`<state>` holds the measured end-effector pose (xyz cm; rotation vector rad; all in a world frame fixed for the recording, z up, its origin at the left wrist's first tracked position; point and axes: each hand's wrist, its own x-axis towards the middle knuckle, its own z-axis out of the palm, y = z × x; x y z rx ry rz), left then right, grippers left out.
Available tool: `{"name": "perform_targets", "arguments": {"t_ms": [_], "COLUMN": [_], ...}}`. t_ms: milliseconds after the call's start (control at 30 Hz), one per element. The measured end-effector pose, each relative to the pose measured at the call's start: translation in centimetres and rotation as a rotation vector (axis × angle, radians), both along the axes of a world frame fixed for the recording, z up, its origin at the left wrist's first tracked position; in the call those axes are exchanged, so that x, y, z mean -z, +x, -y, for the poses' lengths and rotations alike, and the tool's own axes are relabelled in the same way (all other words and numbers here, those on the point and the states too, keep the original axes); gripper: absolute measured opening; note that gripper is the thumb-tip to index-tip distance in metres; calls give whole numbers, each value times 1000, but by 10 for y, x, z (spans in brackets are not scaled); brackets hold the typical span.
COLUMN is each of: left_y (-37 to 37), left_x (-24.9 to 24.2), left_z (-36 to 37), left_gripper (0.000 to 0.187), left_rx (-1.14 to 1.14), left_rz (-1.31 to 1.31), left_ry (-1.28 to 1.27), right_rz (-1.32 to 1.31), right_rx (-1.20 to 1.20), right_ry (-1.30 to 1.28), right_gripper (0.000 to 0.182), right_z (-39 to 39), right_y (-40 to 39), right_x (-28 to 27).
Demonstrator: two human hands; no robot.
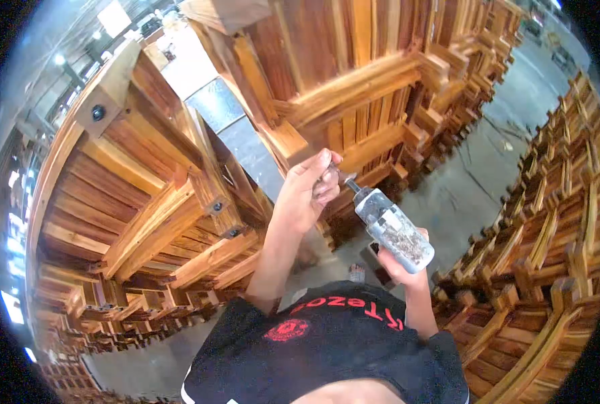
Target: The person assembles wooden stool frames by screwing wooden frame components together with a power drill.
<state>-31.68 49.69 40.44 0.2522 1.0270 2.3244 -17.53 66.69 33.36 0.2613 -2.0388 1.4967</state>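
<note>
My right hand (404, 265) is wrapped around the lower part of a white plastic squeeze bottle (394, 229). Its label is stained, and the narrow dark nozzle slants up toward my left hand (311, 184). The fingers of that left hand are curled, with thumb and fingertips pinched together just beside the nozzle tip. Something small and dark may be between them, too small to name. Close beyond the left hand stands a wooden panel (360, 81) with crossbars and protruding blocks.
Another slatted wooden piece (145, 195) with dark round fittings at its corners is on the left. Rows of similar wooden pieces (542, 269) line the right side. Grey floor (461, 182) runs between the rows. A bright doorway or work area lies at the far upper left.
</note>
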Motion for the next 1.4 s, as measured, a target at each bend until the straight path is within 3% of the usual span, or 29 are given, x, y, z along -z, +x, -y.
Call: {"name": "perform_targets", "arguments": {"t_ms": [133,300,400,600,733,900,1233,1333,1400], "left_y": [-5,-12,-13,-15,-21,-23,-25,-22,-41], "left_x": [-37,-87,-113,-142,-147,-147,-146,-131,-118], "left_z": [-4,-9,-8,3,4,7,9,26,35], "left_gripper": [23,31,32,27,31,28,29,30,30], "left_rx": [-56,-173,-231,-293,-303,-285,-267,-523,-760], "left_rz": [-106,-374,-543,-645,-641,-624,-636,-730,-640], "left_ry": [46,79,131,136,146,138,123,-292,-267], "right_rz": [-126,-261,-335,-467,-314,-151,-144,-126,-138], "right_rx": [43,44,67,34,171,130,136,182,218], "right_ry": [24,283,293,372,346,316,218,312,369], "right_gripper": [18,42,40,45,41,38,37,36,35], "right_z": [5,-5,4,2,-5,-6,3,3,0], "right_y": [-22,-46,-56,-80,-91,-84,-75,-66,-63], "right_x": [-55,-96,-132,-162,-137,-145,-154,-163,-169]}}
